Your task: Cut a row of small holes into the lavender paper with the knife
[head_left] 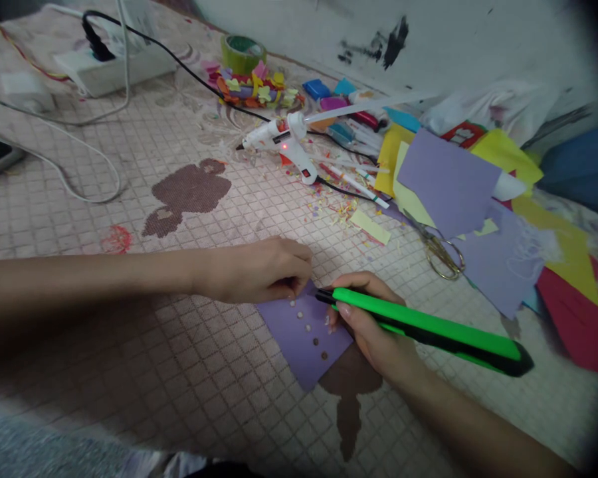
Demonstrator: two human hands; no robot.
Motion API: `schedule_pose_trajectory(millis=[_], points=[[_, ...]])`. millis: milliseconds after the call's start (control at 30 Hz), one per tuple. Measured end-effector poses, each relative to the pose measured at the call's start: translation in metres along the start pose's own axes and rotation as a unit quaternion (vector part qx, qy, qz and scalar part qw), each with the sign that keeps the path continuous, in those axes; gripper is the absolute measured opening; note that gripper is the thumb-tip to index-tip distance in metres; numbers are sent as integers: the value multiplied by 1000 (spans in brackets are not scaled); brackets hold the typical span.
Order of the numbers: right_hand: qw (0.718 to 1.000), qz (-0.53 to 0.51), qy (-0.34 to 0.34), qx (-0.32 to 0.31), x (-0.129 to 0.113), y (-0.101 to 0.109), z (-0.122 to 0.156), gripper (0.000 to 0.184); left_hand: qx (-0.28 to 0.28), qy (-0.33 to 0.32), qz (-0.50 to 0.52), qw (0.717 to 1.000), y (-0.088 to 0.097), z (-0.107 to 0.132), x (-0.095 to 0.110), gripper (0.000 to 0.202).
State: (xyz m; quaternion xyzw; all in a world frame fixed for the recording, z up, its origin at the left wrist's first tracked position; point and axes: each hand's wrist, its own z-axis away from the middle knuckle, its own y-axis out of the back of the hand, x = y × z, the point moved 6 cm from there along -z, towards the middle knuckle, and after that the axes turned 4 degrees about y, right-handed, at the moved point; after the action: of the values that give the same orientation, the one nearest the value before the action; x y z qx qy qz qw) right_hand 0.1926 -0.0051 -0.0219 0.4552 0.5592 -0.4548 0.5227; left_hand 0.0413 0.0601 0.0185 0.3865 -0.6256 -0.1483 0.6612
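A small purple paper sheet [303,342] lies on the quilted pink cloth [194,372], with a row of small round holes punched in it. My left hand [256,269] rests at the sheet's top edge, fingers pinched together on the paper. My right hand [373,325] is closed round a bright green and black tool [428,328], whose dark tip points at the sheet's upper right corner.
A white glue gun [289,143] with a red light lies further back, its black cord running to a power strip [112,66]. Scissors [441,251], coloured paper sheets [448,182], markers, a tape roll [242,52] and paper flowers crowd the right and far side.
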Motion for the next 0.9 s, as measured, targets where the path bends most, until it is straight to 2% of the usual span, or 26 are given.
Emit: schedule_pose_trajectory(millis=[333, 600, 733, 800, 833, 867, 900], points=[[1000, 20, 7, -1, -1, -1, 0, 15, -14, -8, 15, 1000, 2, 1, 0, 19], [997, 80, 17, -11, -16, -5, -1, 13, -20, 1, 21, 1000, 5, 0, 1, 17], [998, 57, 15, -11, -11, -4, 0, 16, -32, 29, 44, 998, 10, 0, -3, 13], [999, 32, 15, -4, -7, -2, 1, 15, 0, 55, 31, 998, 14, -1, -9, 9], [1000, 26, 16, -2, -7, -2, 2, 14, 41, 67, 14, 997, 19, -1, -12, 8], [1000, 26, 15, -2, -6, -2, 2, 13, 98, 78, -14, 992, 25, 0, -16, 8], [999, 30, 11, -3, -7, -2, 2, 12, 183, 88, -49, 978, 35, 2, -19, 7]])
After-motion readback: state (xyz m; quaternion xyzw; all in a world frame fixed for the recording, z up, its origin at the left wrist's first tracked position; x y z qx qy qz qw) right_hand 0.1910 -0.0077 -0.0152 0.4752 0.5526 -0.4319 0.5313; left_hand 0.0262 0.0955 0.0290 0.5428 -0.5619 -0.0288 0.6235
